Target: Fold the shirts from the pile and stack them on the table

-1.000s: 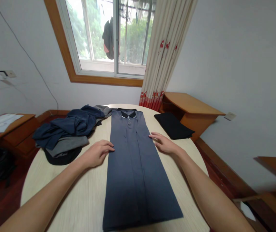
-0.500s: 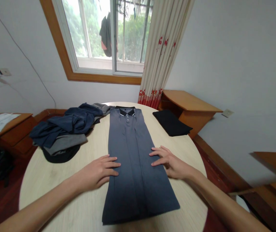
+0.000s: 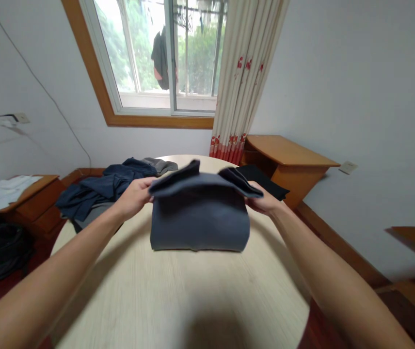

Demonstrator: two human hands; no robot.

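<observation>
between left grip (image 3: 137, 196) and right grip (image 3: 263, 201), both pinching its edges, is the folded-over shirt (image 3: 200, 220).

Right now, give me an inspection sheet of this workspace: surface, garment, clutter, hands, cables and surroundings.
Surface: pale round table.
Garment: dark grey shirt, doubled over, collar hidden.
Clutter: clothes pile on the left; black cloth on the right, partly hidden.
Hands: left hand and right hand grip the shirt at opposite sides.
Cables: wire along the wall, left of the window.
Surroundings: curtain, wooden desk, black bag at left.
</observation>
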